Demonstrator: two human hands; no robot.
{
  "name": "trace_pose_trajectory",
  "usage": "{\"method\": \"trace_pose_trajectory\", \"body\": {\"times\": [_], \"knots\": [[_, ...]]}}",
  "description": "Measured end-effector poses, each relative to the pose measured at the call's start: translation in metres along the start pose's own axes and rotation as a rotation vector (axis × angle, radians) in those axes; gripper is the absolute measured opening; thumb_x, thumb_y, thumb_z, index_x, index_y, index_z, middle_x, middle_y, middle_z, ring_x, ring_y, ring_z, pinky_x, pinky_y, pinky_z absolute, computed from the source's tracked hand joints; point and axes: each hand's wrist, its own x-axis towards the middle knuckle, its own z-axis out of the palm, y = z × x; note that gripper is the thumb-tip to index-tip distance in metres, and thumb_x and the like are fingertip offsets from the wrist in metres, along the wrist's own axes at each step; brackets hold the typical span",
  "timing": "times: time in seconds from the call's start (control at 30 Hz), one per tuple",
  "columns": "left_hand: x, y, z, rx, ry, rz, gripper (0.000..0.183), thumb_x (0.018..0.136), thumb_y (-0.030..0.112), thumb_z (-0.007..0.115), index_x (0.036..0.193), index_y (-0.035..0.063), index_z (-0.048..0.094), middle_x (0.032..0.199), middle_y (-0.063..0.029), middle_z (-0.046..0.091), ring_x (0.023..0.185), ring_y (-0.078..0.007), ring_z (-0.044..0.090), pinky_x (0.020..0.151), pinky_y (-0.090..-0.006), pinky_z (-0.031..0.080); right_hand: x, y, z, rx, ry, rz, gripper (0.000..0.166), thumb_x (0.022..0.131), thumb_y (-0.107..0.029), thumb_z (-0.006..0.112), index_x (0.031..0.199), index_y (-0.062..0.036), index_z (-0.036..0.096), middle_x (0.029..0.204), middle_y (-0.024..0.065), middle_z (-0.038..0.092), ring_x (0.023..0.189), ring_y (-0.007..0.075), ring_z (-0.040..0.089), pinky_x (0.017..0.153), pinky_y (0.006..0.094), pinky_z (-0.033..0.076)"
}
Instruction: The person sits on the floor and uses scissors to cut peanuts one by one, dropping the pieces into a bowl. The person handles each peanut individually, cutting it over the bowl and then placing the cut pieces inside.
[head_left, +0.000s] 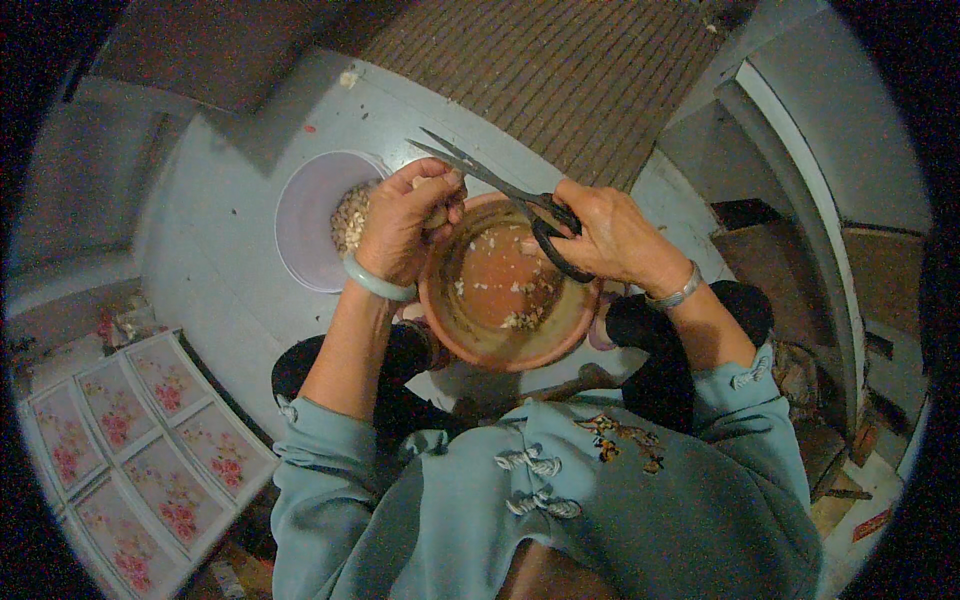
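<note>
My right hand (611, 232) holds dark-handled scissors (517, 196) by the finger loops, with the blades parted and pointing up and left. Pinched in my left hand (412, 217) are one or more small pale pieces, partly hidden by the fingers; I cannot tell what they are. The blades pass just above those fingertips. Below both hands, between my feet, stands a round reddish-brown basin (510, 362) with small pale bits scattered on its bottom. Left of my left hand is a pale plastic bucket (304, 225) holding many small pale and brown pieces (351, 217), partly covered by the hand.
A ribbed brown mat (547, 82) lies beyond the basin on the grey floor (225, 262). At lower left stands a piece with flower-patterned panels (154, 465). A curved pale edge (814, 202) runs down the right side, with assorted objects near it.
</note>
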Motion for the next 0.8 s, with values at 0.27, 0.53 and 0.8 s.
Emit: {"method": "trace_pose_trajectory", "body": {"times": [0.27,0.53,0.8], "knots": [[0.006,0.003,-0.001,-0.031,-0.025,-0.067,0.015,0.086,0.015,0.062,0.097,0.0042,0.058,0.082,-0.0028,0.060,0.061,-0.0075,0.052,0.044,-0.0170,0.036,0.004,0.006,-0.008,0.042,-0.044,0.002,0.046,0.073,-0.044,0.073,0.076,-0.0009,0.056,0.061,0.0180,0.054,0.057,0.0354,0.055,0.053,0.0411,0.044],[0.010,-0.006,-0.021,-0.379,-0.117,-0.149,0.017,0.088,0.015,0.061,0.098,0.0015,0.059,0.087,-0.0054,0.057,0.069,-0.0101,0.051,0.042,-0.0176,0.034,0.003,0.013,-0.003,0.068,0.007,0.030,0.047,0.073,-0.043,0.076,0.072,-0.0004,0.055,0.055,0.0124,0.049,0.048,0.0267,0.051,0.047,0.0360,0.040],[0.000,-0.006,-0.029,-0.411,-0.037,-0.180,0.017,0.087,0.015,0.061,0.095,0.0013,0.059,0.084,-0.0067,0.058,0.067,-0.0118,0.053,0.041,-0.0183,0.032,-0.005,0.009,0.002,0.046,0.041,-0.024,0.047,0.073,-0.042,0.076,0.072,-0.0003,0.054,0.055,0.0125,0.049,0.048,0.0272,0.050,0.048,0.0360,0.040]]}}
